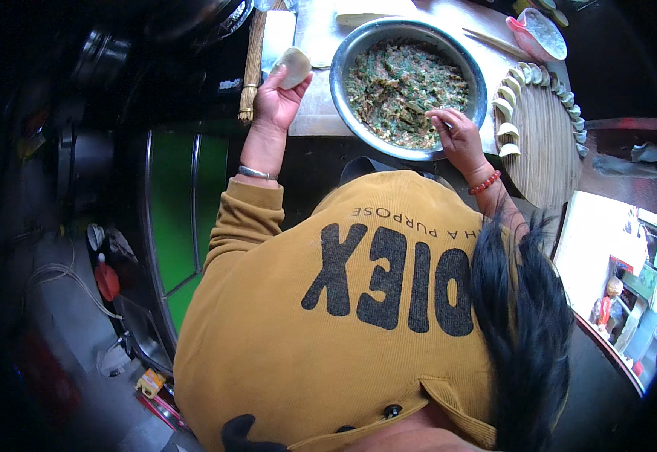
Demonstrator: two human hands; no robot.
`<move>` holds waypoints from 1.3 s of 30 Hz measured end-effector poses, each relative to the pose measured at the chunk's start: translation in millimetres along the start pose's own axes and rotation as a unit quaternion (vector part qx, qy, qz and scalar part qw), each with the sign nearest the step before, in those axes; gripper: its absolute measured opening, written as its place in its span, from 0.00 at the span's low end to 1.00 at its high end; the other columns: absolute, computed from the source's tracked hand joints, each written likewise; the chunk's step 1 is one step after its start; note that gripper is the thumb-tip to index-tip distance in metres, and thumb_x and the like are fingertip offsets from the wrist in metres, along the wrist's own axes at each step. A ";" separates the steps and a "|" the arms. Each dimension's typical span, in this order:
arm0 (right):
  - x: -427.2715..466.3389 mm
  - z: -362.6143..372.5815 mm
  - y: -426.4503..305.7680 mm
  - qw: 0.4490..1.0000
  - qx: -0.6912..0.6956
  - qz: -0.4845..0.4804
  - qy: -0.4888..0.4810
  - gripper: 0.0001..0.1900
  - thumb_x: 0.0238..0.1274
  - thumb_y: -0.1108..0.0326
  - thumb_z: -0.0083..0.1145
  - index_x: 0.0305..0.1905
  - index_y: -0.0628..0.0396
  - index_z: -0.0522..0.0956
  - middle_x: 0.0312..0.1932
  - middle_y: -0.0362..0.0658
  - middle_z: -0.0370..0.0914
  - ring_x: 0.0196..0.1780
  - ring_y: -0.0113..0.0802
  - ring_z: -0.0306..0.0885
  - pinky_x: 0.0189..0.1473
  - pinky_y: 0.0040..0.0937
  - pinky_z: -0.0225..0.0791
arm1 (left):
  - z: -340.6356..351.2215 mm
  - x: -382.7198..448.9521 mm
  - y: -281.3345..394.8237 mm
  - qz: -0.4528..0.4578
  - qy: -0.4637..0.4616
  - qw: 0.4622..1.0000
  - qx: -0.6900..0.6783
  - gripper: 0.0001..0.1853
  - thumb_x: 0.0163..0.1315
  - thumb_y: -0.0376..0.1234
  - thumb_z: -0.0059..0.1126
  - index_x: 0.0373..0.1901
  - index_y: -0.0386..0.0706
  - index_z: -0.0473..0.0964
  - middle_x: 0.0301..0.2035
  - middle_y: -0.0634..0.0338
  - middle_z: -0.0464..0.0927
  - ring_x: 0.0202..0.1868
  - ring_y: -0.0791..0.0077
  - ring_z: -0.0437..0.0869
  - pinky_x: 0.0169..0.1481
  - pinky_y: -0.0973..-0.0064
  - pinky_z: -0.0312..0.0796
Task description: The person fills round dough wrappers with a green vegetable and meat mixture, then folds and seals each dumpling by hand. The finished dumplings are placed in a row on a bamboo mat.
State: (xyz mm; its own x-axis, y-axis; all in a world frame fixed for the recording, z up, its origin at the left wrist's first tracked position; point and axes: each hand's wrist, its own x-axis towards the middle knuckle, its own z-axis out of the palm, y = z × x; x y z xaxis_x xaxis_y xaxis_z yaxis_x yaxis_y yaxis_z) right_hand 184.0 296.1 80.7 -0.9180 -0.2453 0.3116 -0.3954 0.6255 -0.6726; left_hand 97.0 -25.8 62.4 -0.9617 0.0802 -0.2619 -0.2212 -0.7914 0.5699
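My left hand point(280, 100) holds a thin round dough wrapper point(293, 69) up on its fingers, left of a large metal bowl point(344, 116). A minced filling point(402, 85) flecked with green lies inside the bowl. Over the bowl's near right side, my right hand point(459, 134) pinches a slim utensil point(417, 106); its far end meets the filling and its kind is unclear. Right of this hand, a round stalk tray point(540, 152) bears several folded dumplings point(508, 130) in an arc along its edge.
A tapered wooden rolling pin point(495, 43) lies behind the bowl on the pale work surface point(314, 121). Near it sits a red-and-clear bag point(540, 37) of white powder. At the left edge stands a bundle of stalks point(252, 68). A green-panelled cabinet point(176, 198) is below left.
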 end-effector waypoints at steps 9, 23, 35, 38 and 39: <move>7.4 9.2 12.4 0.996 0.004 -0.072 -0.053 0.05 0.55 0.70 0.53 0.36 0.58 0.76 0.31 0.48 0.75 0.34 0.44 0.75 0.35 0.35 0.70 | 45.8 -71.6 -21.0 -0.034 0.025 0.999 0.014 0.19 0.67 0.39 0.39 0.55 0.39 0.62 0.53 0.51 0.69 0.56 0.56 0.70 0.58 0.55 0.65; -5.9 1.5 10.7 0.982 0.153 -0.016 -0.112 0.06 0.57 0.69 0.52 0.34 0.59 0.78 0.30 0.46 0.78 0.33 0.38 0.77 0.35 0.30 0.69 | 74.6 -107.9 -48.2 -0.005 0.025 1.000 0.014 0.22 0.67 0.42 0.37 0.58 0.41 0.59 0.54 0.51 0.67 0.56 0.55 0.68 0.58 0.54 0.63; -6.7 -43.1 -5.8 0.866 0.465 0.168 0.078 0.11 0.65 0.65 0.47 0.41 0.60 0.78 0.26 0.37 0.76 0.23 0.17 0.67 0.24 0.14 0.60 | 92.5 -94.5 -93.0 -0.040 0.049 0.998 0.001 0.21 0.67 0.41 0.28 0.55 0.39 0.60 0.52 0.47 0.68 0.53 0.52 0.71 0.53 0.53 0.66; -9.3 -54.8 -24.2 0.904 0.413 0.053 0.099 0.10 0.65 0.68 0.47 0.42 0.60 0.77 0.28 0.37 0.76 0.26 0.17 0.68 0.26 0.15 0.62 | 104.8 -87.1 -110.2 -0.069 0.020 0.997 0.000 0.22 0.68 0.42 0.28 0.56 0.39 0.59 0.51 0.47 0.68 0.52 0.53 0.71 0.52 0.55 0.68; -10.4 -56.9 -29.1 0.914 0.392 0.014 0.101 0.09 0.64 0.69 0.48 0.43 0.59 0.77 0.29 0.37 0.76 0.27 0.17 0.69 0.27 0.15 0.62 | 112.8 -86.5 -114.3 -0.074 0.020 0.997 -0.002 0.22 0.68 0.42 0.28 0.56 0.40 0.59 0.52 0.47 0.67 0.52 0.54 0.71 0.53 0.55 0.67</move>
State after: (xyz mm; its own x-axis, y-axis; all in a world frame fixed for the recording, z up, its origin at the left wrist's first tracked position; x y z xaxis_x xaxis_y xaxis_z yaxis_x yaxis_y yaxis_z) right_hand 206.7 322.6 135.3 -0.9348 -0.0463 0.3521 -0.3452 -0.1137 -0.9316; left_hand 187.3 126.1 107.7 -0.9117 0.1722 -0.3730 -0.3589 -0.7756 0.5192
